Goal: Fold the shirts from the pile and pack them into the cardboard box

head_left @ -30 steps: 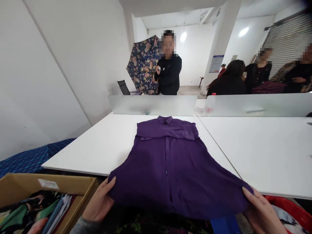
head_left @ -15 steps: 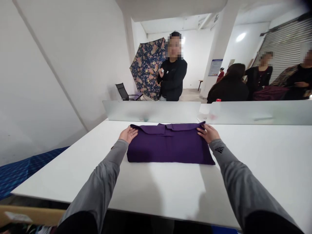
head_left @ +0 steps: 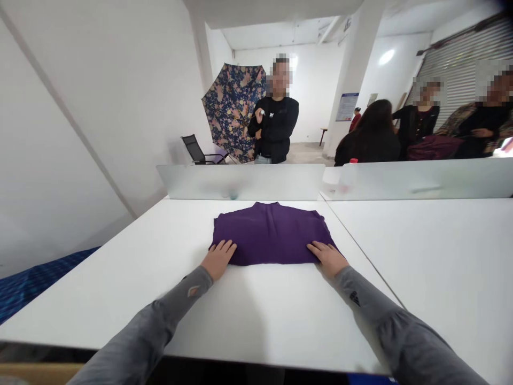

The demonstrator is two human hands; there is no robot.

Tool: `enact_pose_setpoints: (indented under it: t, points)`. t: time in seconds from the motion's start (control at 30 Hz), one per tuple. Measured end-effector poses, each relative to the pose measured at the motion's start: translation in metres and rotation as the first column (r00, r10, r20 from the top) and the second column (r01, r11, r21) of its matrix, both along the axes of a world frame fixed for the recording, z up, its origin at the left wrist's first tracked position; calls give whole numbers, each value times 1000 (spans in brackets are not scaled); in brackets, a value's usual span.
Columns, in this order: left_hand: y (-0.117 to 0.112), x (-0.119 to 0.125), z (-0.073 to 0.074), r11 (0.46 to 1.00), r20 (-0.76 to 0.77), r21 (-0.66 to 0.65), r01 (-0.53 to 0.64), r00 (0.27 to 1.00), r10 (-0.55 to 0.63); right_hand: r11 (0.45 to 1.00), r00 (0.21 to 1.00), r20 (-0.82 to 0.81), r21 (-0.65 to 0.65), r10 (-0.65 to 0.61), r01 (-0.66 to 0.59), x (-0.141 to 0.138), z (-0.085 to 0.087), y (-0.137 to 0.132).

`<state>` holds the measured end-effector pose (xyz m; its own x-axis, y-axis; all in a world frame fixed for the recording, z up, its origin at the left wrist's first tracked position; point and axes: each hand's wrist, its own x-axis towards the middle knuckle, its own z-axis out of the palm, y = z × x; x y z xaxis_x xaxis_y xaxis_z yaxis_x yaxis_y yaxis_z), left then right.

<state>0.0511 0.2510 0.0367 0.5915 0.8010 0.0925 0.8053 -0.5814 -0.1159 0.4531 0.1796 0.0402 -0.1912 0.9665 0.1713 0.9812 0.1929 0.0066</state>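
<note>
A purple shirt (head_left: 272,232) lies folded into a flat rectangle on the white table (head_left: 256,310), near the frosted divider. My left hand (head_left: 218,259) rests flat on its near left corner with the fingers stretched out. My right hand (head_left: 327,256) lies flat on the near right corner, fingers also extended. Both arms wear grey sleeves. Neither hand grips the cloth.
A frosted divider panel (head_left: 240,182) runs along the table's far edge. Behind it a person in black (head_left: 273,125) stands by a floral umbrella (head_left: 230,109) and a black chair (head_left: 196,151). Several people (head_left: 425,125) are grouped at the right. A second white table (head_left: 433,251) adjoins on the right.
The shirt lay spread open with my hands on its hem; it was folded up toward the collar. My hands have since come back from its far corners to its near edge.
</note>
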Motion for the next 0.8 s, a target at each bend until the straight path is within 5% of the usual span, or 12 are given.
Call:
enact_pose_setpoints:
  t: [0.13, 0.33, 0.47, 0.57, 0.67, 0.73, 0.8]
  points:
    - [-1, 6, 7, 1000, -46, 7, 23, 999, -23, 995, 982, 190, 92, 16, -34, -7, 1, -17]
    - [-64, -40, -17, 970, -74, 111, 216, 975, -208, 962, 974, 220, 253, 48, -104, -20, -30, -112]
    - [-80, -50, -22, 986, 36, 62, 157, 987, -159, 983, 994, 91, 173, 53, -68, -14, -35, -131]
    - [-85, -59, -14, 990, 109, -79, 119, 988, -110, 992, 970, -211, 5, 121, -123, 13, -22, -129]
    - [-95, -76, -4, 972, 182, -177, 154, 976, -121, 990, 834, -534, -72, -138, 118, 41, -6, -128]
    - [-97, -81, 0, 974, 263, -143, 173, 956, -132, 910, 676, -635, -113, -375, 398, 49, 1, -124]
    - [-92, -72, 1, 985, 356, -43, 169, 924, -143, 833, 526, -705, -171, -476, 526, 47, 4, -116]
